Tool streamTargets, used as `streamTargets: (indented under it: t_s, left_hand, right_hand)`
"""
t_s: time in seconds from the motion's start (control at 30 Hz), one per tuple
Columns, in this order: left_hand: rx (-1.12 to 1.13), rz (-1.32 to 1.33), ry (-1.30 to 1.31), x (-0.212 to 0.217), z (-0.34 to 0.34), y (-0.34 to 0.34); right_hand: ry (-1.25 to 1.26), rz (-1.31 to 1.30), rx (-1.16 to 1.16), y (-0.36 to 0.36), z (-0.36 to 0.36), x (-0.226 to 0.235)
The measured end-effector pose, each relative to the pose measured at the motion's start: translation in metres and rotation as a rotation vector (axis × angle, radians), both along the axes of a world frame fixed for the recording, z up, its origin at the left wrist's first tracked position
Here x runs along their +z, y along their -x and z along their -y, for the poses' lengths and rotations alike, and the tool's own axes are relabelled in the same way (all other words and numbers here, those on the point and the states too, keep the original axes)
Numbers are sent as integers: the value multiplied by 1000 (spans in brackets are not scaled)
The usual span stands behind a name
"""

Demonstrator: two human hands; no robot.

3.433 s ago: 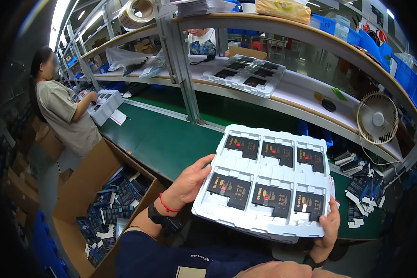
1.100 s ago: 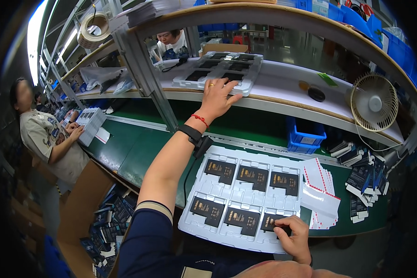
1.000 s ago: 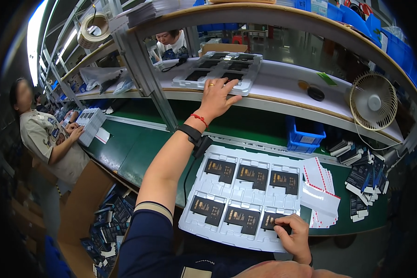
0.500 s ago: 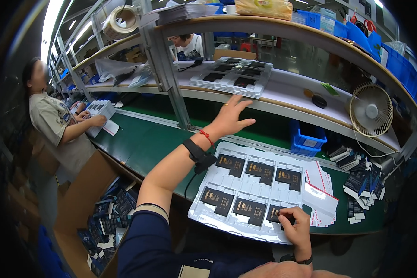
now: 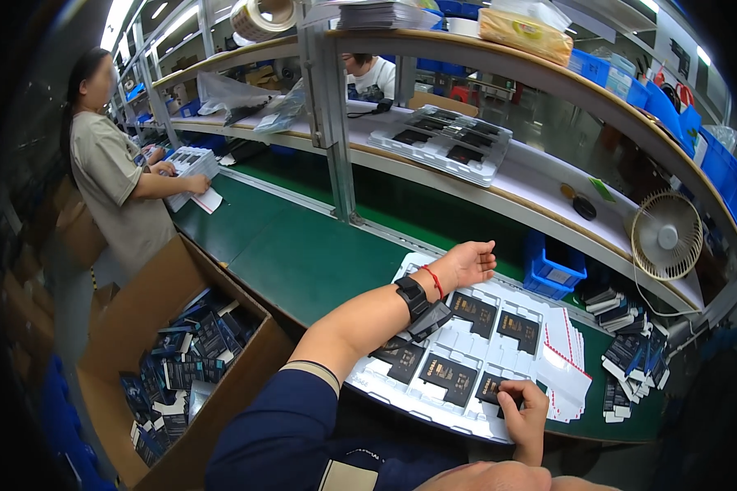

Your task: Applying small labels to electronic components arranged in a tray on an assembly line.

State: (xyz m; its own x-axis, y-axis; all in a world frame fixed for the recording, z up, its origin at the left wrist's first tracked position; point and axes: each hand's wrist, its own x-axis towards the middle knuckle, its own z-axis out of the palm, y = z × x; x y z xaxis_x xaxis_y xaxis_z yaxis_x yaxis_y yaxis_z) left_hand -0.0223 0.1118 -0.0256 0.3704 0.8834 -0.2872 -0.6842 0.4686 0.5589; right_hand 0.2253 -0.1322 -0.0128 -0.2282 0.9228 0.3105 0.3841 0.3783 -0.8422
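A white moulded tray (image 5: 458, 405) lies on the green conveyor belt in front of me, with several small black packets in its pockets. My left hand (image 5: 471, 262) hovers open over the tray's far edge, fingers loosely spread, holding nothing. A black wrist strap and a red band sit on that wrist. My right hand (image 5: 526, 405) rests at the tray's near right corner, its fingers curled on a black packet (image 5: 493, 386) there.
A second white tray (image 5: 442, 143) of black packets sits on the shelf above. A small fan (image 5: 667, 237), a blue bin (image 5: 553, 266), white sheets (image 5: 567, 368) and loose packets (image 5: 630, 360) lie right. A cardboard box (image 5: 172, 360) of packets stands left. A person (image 5: 115, 180) works at far left.
I set the tray down on the belt. My left hand reached to the shelf tray, then drew back down over the near tray. My right hand stayed at the tray's near right corner.
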Motion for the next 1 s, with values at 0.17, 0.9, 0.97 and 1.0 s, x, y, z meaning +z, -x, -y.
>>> streamTargets:
  t_s: [0.17,0.9,0.97,1.0]
  left_hand:
    - [-67,90,-130,-5,1,1]
    - [44,-169,-189,11,11,-4]
    - [1,-207,-189,13,13,-3]
    - [1,-203,-185,15,14,-4]
  right_hand:
    - [39,-44,-43,-2,2,-4]
    - [58,-55,-23,-3,3,-2]
    - [55,-51,-18,-4,2,-4]
    - [51,-46,-17,-6,3,-5]
